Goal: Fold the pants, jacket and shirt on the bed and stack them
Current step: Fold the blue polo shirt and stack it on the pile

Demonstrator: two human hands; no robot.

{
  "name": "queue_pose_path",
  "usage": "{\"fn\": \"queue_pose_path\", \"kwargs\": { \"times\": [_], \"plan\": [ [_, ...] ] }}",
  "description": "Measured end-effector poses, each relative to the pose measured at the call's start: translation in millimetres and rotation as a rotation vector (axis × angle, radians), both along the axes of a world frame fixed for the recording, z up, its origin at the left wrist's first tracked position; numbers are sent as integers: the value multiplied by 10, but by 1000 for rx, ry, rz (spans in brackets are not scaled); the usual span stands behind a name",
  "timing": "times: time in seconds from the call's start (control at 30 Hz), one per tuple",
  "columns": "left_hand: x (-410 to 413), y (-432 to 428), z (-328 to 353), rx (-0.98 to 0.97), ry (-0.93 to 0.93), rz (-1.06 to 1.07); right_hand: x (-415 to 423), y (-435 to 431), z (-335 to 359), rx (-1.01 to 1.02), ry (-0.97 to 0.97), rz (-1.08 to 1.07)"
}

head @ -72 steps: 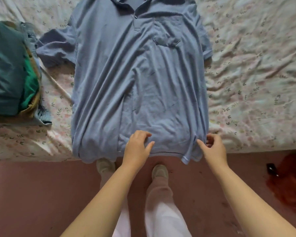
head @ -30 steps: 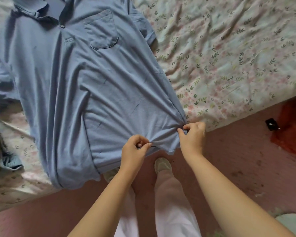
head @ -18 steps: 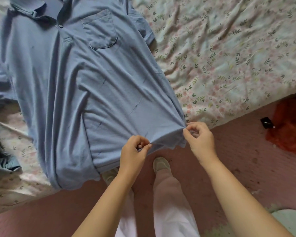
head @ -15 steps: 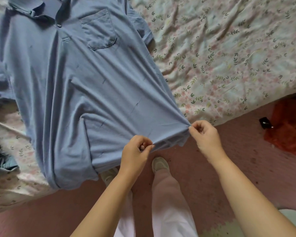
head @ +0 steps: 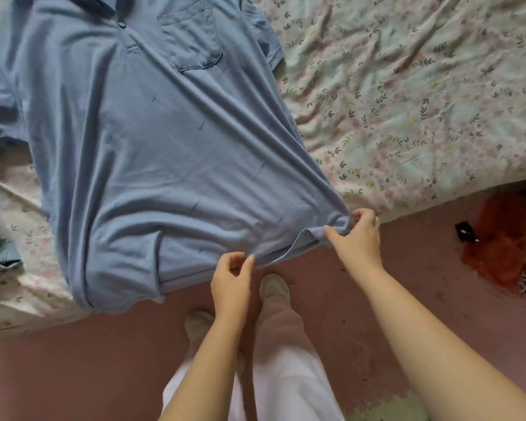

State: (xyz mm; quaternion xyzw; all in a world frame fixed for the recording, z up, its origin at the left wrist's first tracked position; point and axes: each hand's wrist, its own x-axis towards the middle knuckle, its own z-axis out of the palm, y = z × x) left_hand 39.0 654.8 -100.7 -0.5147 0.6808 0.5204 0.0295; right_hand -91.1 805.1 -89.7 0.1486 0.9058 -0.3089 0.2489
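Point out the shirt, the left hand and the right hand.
shirt (head: 164, 147), head view, middle of its front.
left hand (head: 230, 284), head view, back of the hand.
right hand (head: 357, 241), head view, back of the hand.

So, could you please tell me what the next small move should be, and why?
Probably draw the right hand slightly outward to tauten the hem: it pinches the shirt at its bunched corner, creases fan from there, and the hem sags off the bed. Whether the left hand grips the hem is unclear.
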Motion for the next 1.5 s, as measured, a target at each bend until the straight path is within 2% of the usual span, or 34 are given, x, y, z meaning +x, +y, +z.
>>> {"fn": "queue_pose_path", "kwargs": {
  "times": [0.03, 0.1, 0.13, 0.2, 0.27, 0.37, 0.43, 0.53, 0.7, 0.83, 1.0, 1.13, 1.3, 1.5],
  "plan": [
    [91, -40, -17, 11, -10, 100, 100, -27, 7, 69, 82, -32],
    [206, -132, -34, 80, -1, 310, 266, -87, -5, 29, 148, -152],
    [236, -176, -40, 131, 18, 407, 335, -131, -4, -59, 82, -237],
    [267, -240, -38, 222, 48, 553, 449, -243, -13, -297, -171, -400],
    [295, -267, -56, 281, 60, 646, 524, -371, -13, -444, -376, -479],
    [342, -286, -101, 354, 93, 766, 564, -512, -69, -426, -317, -522],
    [377, -319, -130, 390, 126, 847, 563, -537, -136, -487, -296, -656],
    [406, -359, -144, 402, 173, 889, 550, -490, -271, -660, -346, -864],
    [459, -406, -183, 424, 205, 954, 591, -455, -304, -738, -378, -928],
    [549, -344, -101, 443, 277, 906, 628, -387, -281, -766, -351, -965],
    [811, -223, 34, 424, 393, 902, 659, -236, -133, -1046, -356, -1150],
    [849, -267, 43, 585, 545, 998, 641, -213, -28, -1239, -284, -1067],
    [721, -439, 34, 791, 633, 1101, 532, -130, -52, -1179, -200, -1042],
    [686, -600, -75, 724, 520, 1205, 580, -41, 65, -1119, -33, -845]
  ]
}}
